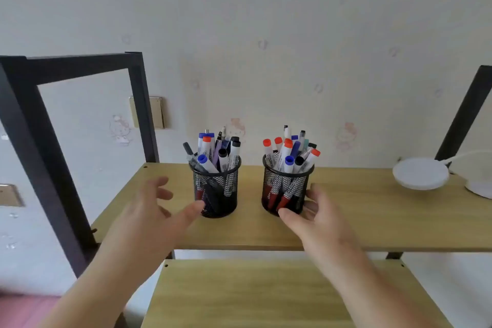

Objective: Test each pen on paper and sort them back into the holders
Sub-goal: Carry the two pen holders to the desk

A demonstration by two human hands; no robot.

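Note:
Two black mesh pen holders stand side by side on a wooden shelf (372,221). The left holder (216,189) is packed with several markers with blue, black and red caps. The right holder (287,189) holds several markers, many red-capped. My left hand (157,210) is open just left of the left holder, its thumb tip touching the holder's base. My right hand (311,216) is open and cupped around the lower right side of the right holder, thumb at its front base; the fingers have not closed on it. No paper is in view.
A white round lamp base (420,173) with a white cord sits at the shelf's right end. Black metal frame posts rise at the left (143,109) and right (463,114). A lower wooden shelf (253,295) lies in front. The wall is close behind.

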